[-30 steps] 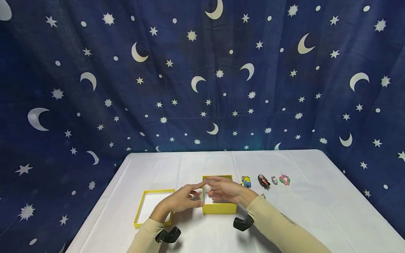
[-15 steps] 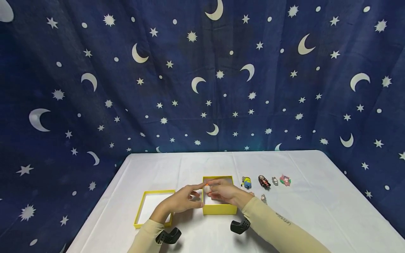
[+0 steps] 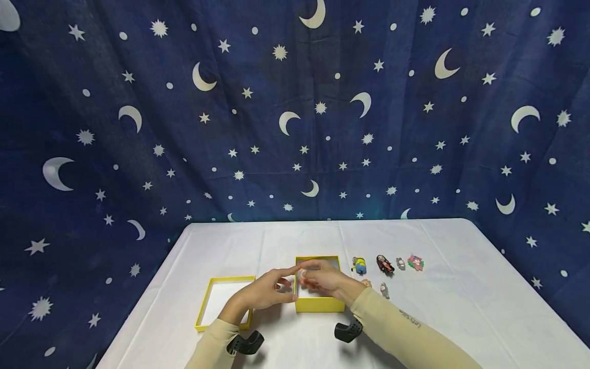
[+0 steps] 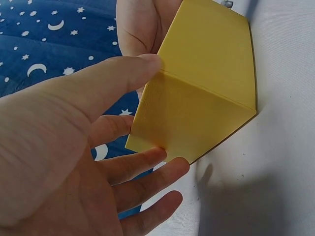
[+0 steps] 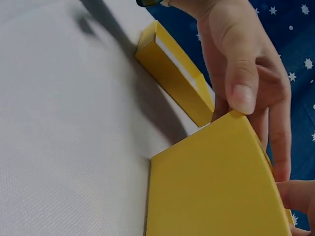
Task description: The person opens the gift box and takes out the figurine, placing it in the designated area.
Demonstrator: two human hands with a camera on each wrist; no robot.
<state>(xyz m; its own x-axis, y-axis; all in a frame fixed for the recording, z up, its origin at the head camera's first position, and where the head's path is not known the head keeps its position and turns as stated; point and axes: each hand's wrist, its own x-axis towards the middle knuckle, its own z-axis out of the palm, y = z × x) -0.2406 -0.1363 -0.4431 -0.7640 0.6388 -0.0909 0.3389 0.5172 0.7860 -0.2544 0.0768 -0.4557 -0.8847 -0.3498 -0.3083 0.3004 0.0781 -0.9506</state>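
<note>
A yellow open-topped box with a white inside stands on the table in the head view. At its left wall is my left hand, fingers fairly straight. In the left wrist view the thumb touches the corner of the box, and several fingertips lie along its side. Reaching in from the right, my right hand curls its fingers round a small white toy with an orange bit on it, mostly hidden. The index fingertips of both hands meet near the left rim. Neither wrist view shows the toy.
Left of the box lies its yellow lid, white inside up. To the right are a yellow-and-blue minion figure, a dark-haired doll, grey figures and a pink figure. A small pinkish toy shows beside the right wrist.
My right hand has drawn its spread fingers in round the white toy, and its forearm has shifted slightly left, uncovering small toys behind it. The left hand and the box have stayed put.
</note>
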